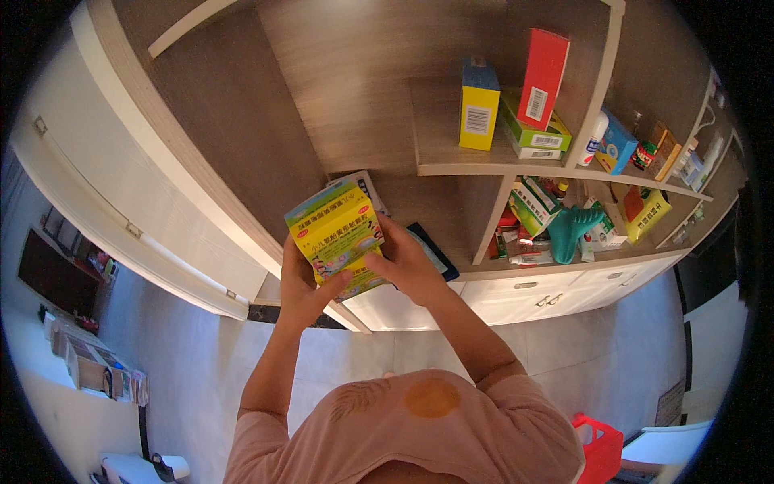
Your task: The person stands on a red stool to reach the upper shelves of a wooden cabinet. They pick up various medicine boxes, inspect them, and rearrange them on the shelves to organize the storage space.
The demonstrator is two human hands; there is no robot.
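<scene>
Both my hands hold yellow-and-green medicine boxes [343, 230], which look stacked or pressed together, in front of the shelf unit. My left hand [300, 289] grips the left and lower side, its thumb lying across the front. From the right, my right hand [405, 262] grips the other side, thumb on the printed face. The fingers behind the boxes are hidden. Just beyond them, a flat grey item [367, 187] and a dark flat item [433, 252] lie on the lower shelf board.
A yellow-and-blue box [479, 109], a red box [545, 77] and green boxes [536, 133] stand on the upper right shelf. Below, a cubby holds a teal curved object [574, 230] and several packages. White cabinet doors [516, 302] run underneath. A red basket [598, 452] is on the floor.
</scene>
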